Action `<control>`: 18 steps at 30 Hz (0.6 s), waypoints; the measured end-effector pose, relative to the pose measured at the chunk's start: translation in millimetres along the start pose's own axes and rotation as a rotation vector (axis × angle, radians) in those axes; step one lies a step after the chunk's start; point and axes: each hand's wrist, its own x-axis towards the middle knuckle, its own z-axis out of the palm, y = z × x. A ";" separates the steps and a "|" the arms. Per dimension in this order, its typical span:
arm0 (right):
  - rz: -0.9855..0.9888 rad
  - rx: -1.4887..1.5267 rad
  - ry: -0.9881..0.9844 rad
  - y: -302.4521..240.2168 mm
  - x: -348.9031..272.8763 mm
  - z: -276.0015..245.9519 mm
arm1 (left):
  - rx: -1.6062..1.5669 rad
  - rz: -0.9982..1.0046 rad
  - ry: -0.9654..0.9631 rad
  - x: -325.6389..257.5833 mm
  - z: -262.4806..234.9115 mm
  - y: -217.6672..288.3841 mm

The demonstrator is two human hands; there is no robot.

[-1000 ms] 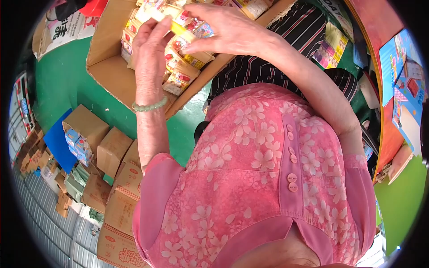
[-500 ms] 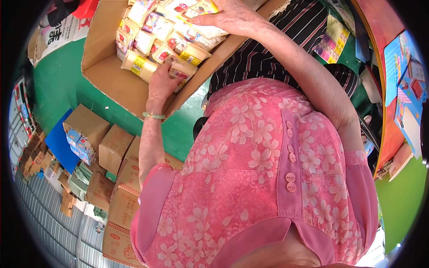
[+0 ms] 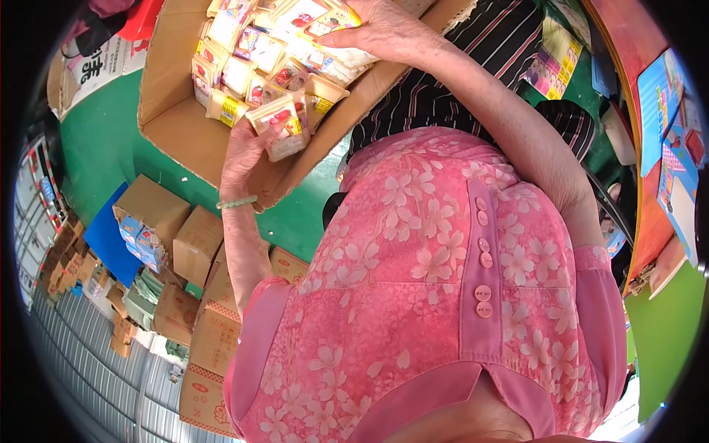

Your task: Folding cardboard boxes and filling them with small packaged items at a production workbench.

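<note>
My left hand (image 3: 242, 153), a beaded bracelet at its wrist, is closed on a small sealed plastic cup (image 3: 286, 140) with a pale lid and a red and yellow label. This cup is tilted above the near corner of an open cardboard carton (image 3: 185, 144). My right hand (image 3: 388, 31) reaches over the carton's right wall, its fingers closed around a labelled plastic cup (image 3: 330, 22) near the top edge; its far fingers are hidden. Several similar plastic cups (image 3: 238, 74) lie piled in the carton's far part, between and below both hands.
Closed cardboard boxes (image 3: 214, 336) are stacked at the lower left, near a blue board (image 3: 111, 235). Striped black cloth (image 3: 473, 66) lies just right of the carton. An orange-edged table (image 3: 646, 214) bearing colourful packages stands at the right. The floor (image 3: 96, 159) is green.
My left hand has lifted a cup from the pile and drawn it slightly nearer, turning its lid up. The right hand has hardly moved.
</note>
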 end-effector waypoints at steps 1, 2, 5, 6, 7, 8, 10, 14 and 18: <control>-0.015 0.002 0.038 0.8 1.1 0.6 | -0.079 0.052 -0.003 -3.3 0.9 6.8; -0.015 0.003 0.045 1.9 2.0 -0.6 | -0.159 0.105 -0.007 -6.2 2.5 13.2; 0.008 -0.002 -0.069 -1.7 3.1 -7.1 | -0.392 0.183 -0.025 -6.7 7.2 17.4; 0.007 -0.004 -0.061 1.8 5.1 -2.2 | -0.540 0.232 -0.023 -4.6 8.4 18.0; -0.057 0.071 -0.007 9.9 6.8 8.6 | -0.661 0.266 -0.059 -3.4 13.1 22.1; -0.120 0.143 0.048 11.7 6.9 12.4 | -0.656 0.272 -0.068 -3.6 19.4 29.1; -0.101 0.266 -0.005 15.2 5.2 13.5 | -0.877 0.254 -0.061 -6.9 35.1 43.7; -0.089 0.289 -0.009 3.1 -0.8 9.6 | -0.936 0.325 -0.095 -1.3 77.3 64.3; -0.029 0.420 0.103 -15.5 -6.2 10.7 | -0.958 0.371 -0.066 8.5 102.4 91.4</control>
